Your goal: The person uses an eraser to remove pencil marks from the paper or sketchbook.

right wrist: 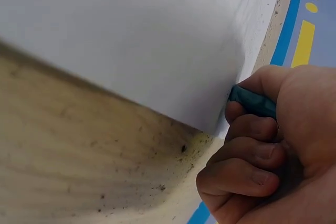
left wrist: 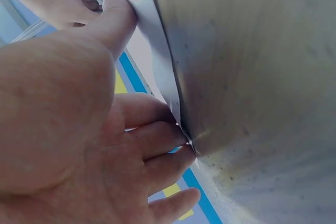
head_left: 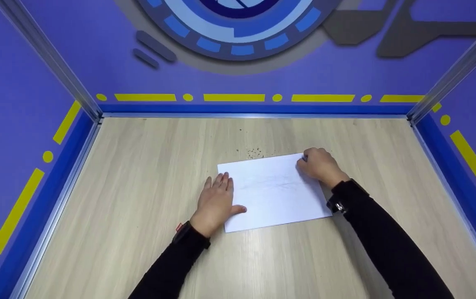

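Note:
A sheet of white paper (head_left: 279, 209) lies slightly turned on the table, with faint grey smudged lines across its middle. My left hand (head_left: 216, 203) rests on its left edge, fingers fairly straight and thumb spread over the sheet. In the left wrist view that edge of the paper (left wrist: 157, 51) runs under the thumb and fingertips. At the far right corner, my right hand (head_left: 320, 166) has its fingers curled round a small dark teal eraser (right wrist: 253, 102). The eraser's tip is at the paper's edge; whether it touches the sheet is hard to tell.
Dark crumbs (head_left: 256, 153) are scattered on the wood-grain table (head_left: 155, 166) just beyond the paper's far edge. Blue-purple panels (head_left: 263, 83) with yellow marks and metal frame strips enclose the table at the back and both sides.

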`<state>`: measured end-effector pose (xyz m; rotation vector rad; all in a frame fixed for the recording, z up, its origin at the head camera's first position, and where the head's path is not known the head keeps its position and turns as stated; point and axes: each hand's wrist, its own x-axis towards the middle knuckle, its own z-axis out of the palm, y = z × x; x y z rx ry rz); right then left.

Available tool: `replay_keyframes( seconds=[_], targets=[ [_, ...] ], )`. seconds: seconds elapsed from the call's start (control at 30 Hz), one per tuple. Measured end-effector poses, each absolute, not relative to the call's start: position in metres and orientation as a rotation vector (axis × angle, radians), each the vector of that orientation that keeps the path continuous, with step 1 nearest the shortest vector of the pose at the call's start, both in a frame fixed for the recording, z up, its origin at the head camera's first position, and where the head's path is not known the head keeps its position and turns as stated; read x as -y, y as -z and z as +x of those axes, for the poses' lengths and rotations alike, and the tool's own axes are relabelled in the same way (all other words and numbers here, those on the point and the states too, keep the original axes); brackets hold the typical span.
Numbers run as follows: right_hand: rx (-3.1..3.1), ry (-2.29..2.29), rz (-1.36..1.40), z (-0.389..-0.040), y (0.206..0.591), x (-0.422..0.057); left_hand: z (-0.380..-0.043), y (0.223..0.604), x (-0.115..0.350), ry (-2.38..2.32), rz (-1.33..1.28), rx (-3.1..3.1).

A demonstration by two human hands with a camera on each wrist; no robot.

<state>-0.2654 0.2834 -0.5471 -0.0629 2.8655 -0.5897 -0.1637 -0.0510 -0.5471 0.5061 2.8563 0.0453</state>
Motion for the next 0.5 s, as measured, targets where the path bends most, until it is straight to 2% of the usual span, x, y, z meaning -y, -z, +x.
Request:
replay_keyframes(
  seconds=[0.5],
  targets=[
    [-2.953,0.532,-0.049,-0.255,0.548,-0.276,-0.160,0.544,0.046,0.022,0.475,-2.836]
  ],
)
